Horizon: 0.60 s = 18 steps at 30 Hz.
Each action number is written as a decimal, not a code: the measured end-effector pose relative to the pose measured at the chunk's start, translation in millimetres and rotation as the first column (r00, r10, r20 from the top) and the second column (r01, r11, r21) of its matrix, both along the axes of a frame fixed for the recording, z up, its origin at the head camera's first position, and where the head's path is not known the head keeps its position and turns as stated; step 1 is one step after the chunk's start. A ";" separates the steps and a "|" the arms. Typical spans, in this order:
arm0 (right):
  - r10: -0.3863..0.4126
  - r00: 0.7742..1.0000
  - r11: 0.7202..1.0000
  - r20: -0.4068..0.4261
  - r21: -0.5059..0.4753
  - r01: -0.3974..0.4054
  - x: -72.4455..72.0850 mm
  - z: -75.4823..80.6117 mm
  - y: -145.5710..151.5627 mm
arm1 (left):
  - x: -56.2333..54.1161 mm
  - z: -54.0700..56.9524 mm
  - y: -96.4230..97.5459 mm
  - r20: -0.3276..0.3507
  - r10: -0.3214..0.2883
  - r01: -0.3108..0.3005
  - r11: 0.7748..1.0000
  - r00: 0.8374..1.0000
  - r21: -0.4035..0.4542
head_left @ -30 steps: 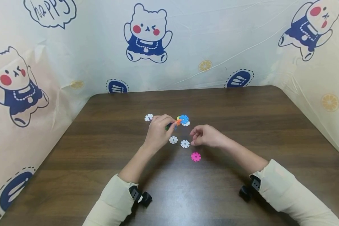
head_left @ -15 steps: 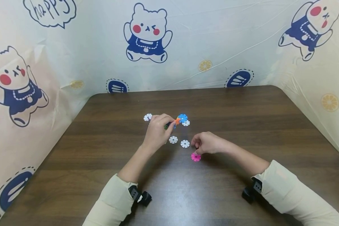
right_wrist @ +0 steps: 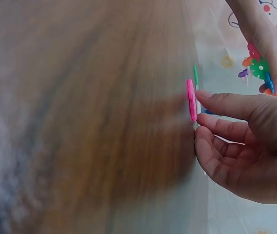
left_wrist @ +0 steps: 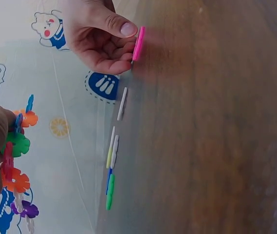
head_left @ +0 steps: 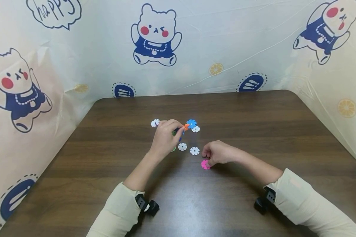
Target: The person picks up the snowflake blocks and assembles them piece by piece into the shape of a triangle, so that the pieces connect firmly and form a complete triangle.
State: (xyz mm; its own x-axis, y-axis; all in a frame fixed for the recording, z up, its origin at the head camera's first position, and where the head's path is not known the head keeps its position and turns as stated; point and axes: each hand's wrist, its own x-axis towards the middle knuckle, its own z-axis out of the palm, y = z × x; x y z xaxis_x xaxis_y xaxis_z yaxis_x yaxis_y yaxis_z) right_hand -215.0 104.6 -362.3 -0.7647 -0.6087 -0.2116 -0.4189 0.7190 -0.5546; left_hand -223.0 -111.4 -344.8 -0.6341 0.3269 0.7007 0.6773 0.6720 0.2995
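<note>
In the head view my left hand (head_left: 166,136) pinches a joined chain of coloured notched plastic discs. An orange disc (head_left: 186,127) and a blue disc (head_left: 191,124) show past its fingertips, while green, red and purple pieces such as the green disc (left_wrist: 17,145) appear in the left wrist view. My right hand (head_left: 221,152) bends over a pink notched disc (head_left: 205,165) lying flat on the table. Its thumb touches the disc's upper face, seen edge-on in the right wrist view; the index fingertip sits close to the edge. The other fingers are loosely curled.
Loose white discs lie between the hands, among them one white disc (head_left: 194,151) and another white disc (head_left: 182,146). A green disc (left_wrist: 110,192) is partly hidden by the left hand in the head view. A patterned cloth (head_left: 106,49) rises behind the brown table (head_left: 240,115).
My right hand has come down and toward the person, from beside the white disc to the pink disc, its thumb now on it. The left hand has stayed nearly still with its chain.
</note>
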 end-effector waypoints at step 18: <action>0.050 0.998 0.999 -0.049 0.006 -0.050 1.3 -3.3 1.1 | -0.7 -1.0 -0.6 0.013 0.000 0.000 1.000 1.000 -0.002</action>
